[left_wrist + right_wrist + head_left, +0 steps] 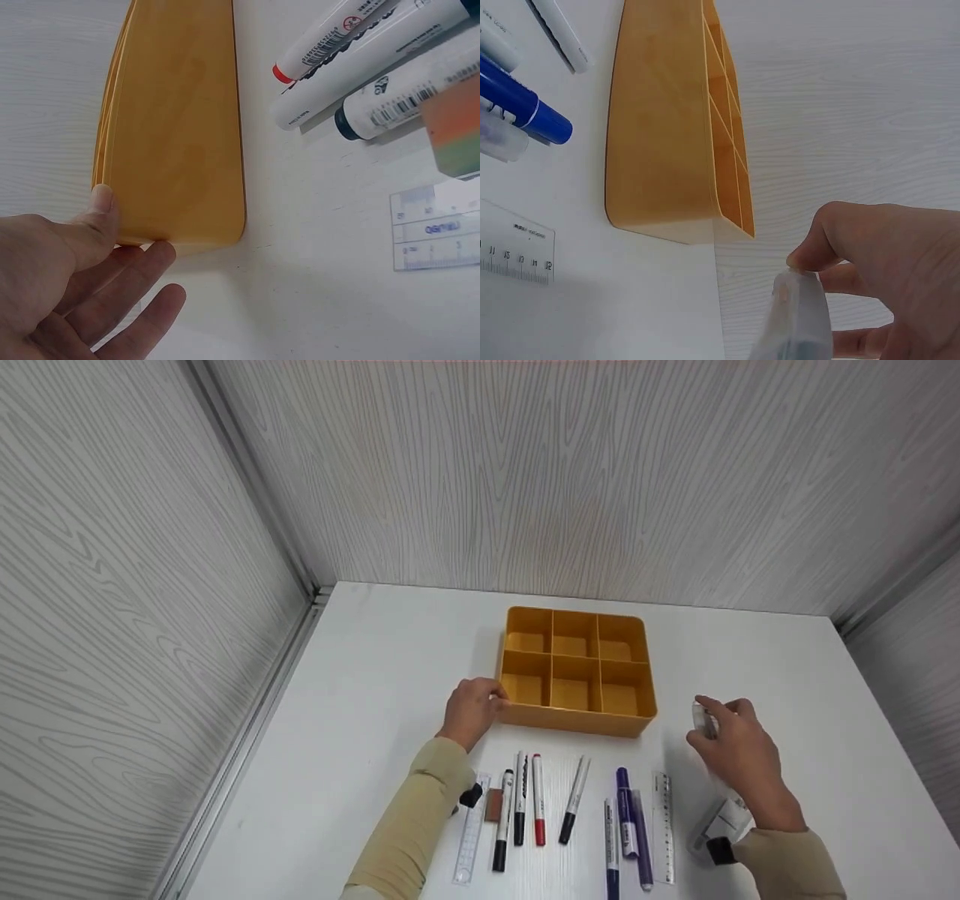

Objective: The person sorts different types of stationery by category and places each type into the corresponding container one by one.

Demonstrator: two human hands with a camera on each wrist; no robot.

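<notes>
My left hand is at the near left corner of a yellow six-compartment box. In the left wrist view the thumb lies on the box's rim and two fingertips touch its end wall, pinching the corner. All six compartments of the box are bare. Right of the box, my right hand holds a small whitish, translucent object between thumb and fingers, above the table. It has a rounded, smooth end; its exact kind I cannot tell.
In front of the box lie several white markers, one red-capped marker, purple pens, two clear rulers and a brown eraser-like block. A whitish item lies partly under the right wrist. Walls enclose the table.
</notes>
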